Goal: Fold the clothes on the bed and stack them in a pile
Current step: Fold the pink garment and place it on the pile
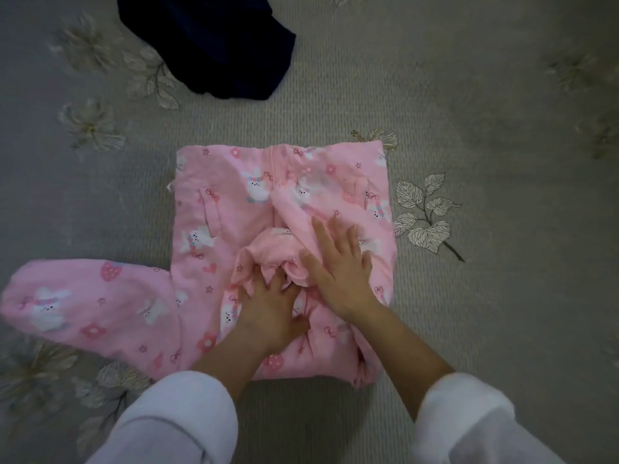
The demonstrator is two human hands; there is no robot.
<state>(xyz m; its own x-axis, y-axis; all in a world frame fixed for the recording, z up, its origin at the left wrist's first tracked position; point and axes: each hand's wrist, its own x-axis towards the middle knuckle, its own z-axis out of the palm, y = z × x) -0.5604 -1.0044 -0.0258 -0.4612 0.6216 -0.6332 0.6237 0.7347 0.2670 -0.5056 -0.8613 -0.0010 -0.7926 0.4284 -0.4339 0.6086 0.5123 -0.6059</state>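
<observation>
Broadly, the grey bedspread (435,78) with its embroidered leaves and flowers filled the whole view, and the pink printed garment (201,262) lay spread across its middle, squared off at the far edge but loose toward the person. One sleeve (83,306) stuck out flat to the person's left, not yet folded in, while the other had been brought across the body of the garment and sat bunched near its centre. A dark navy piece of clothing (214,45) lay crumpled well apart at the far side of the bed, untouched by either hand, and no finished pile was in view. The right hand (338,266) lay flat with fingers spread on the folded-over sleeve, gripping nothing, only pressing. The left hand (271,306) had its fingers dug into the cuff bunch (264,259), apparently pinching or tucking it, though how firmly could not be told. The main risk seemed to be that lump: folded over as it stood, it would probably leave a thick ridge, and the finished piece could sit crooked and tip a stack. The soft fleece looked springy, so the sleeve might creep back open once the pressing palm lifted. The outstretched sleeve could also drag the body askew if pulled in hastily.
</observation>
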